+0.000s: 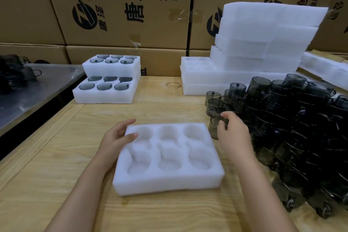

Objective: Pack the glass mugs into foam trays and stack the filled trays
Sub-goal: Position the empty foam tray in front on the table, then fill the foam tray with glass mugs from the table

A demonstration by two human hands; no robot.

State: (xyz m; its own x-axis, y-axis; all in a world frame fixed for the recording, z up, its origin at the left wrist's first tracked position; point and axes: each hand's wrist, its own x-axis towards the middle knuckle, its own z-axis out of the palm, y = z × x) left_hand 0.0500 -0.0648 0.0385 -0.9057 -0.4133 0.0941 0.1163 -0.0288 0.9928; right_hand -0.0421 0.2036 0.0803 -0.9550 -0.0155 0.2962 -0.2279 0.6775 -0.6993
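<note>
An empty white foam tray (169, 179) with several round pockets lies on the wooden table in front of me. My left hand (117, 137) rests on its far left corner, fingers relaxed. My right hand (233, 132) is at the tray's right side, fingers curled round a smoky grey glass mug (213, 128) at the near edge of a big heap of dark glass mugs (293, 128). Two filled foam trays (105, 88) with mugs in their pockets sit stacked, offset, at the back left.
A pile of empty foam trays (263, 43) stands at the back right on flatter foam pieces (197, 81). Printed cardboard boxes (116, 5) wall off the back. A metal table (28, 90) with a dark object adjoins on the left.
</note>
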